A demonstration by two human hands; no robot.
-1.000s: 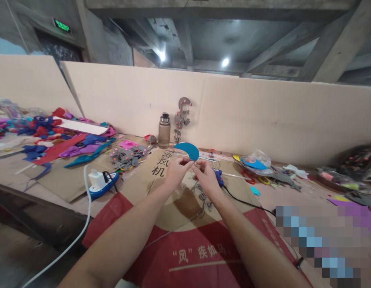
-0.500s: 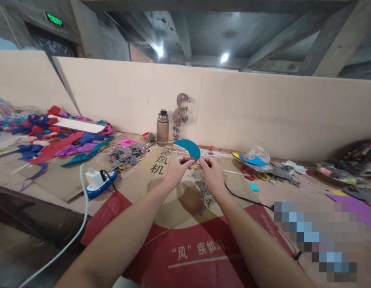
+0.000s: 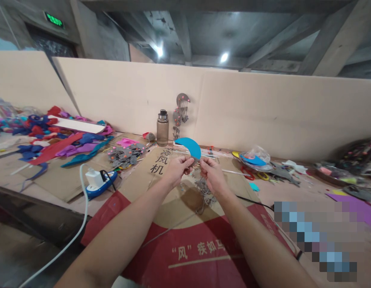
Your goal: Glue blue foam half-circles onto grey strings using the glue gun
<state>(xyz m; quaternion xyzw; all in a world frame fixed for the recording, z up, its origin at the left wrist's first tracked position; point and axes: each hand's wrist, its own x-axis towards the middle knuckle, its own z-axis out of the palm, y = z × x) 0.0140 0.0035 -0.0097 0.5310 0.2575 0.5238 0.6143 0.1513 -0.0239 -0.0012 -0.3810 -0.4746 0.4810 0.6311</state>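
Observation:
A bright blue crescent-shaped piece (image 3: pixel 189 145), flat and thin like felt or card, is held up above the cardboard (image 3: pixel 173 208) in the middle. My left hand (image 3: pixel 179 170) pinches its lower end between thumb and fingers. Close beside it, my right hand (image 3: pixel 211 173) has its fingertips closed at the same end, with the thumb and index together. Below the hands a tangle of grey string or scraps (image 3: pixel 205 191) lies on the cardboard. What lies between my fingertips is partly hidden.
A bottle (image 3: pixel 163 129) stands by the pale partition, beside a hanging grey moon ornament (image 3: pixel 183 100). Left are a blue power strip (image 3: pixel 101 185), pink-dotted grey pieces (image 3: pixel 127 155) and coloured fabric scraps (image 3: pixel 74 148). Right are yellow-handled scissors (image 3: pixel 262 176) and a plate with blue pieces (image 3: pixel 255 161).
The crescent has tilted slightly and now looks brighter blue. My right hand has turned a little, its fingers curling more; my left hand has barely moved.

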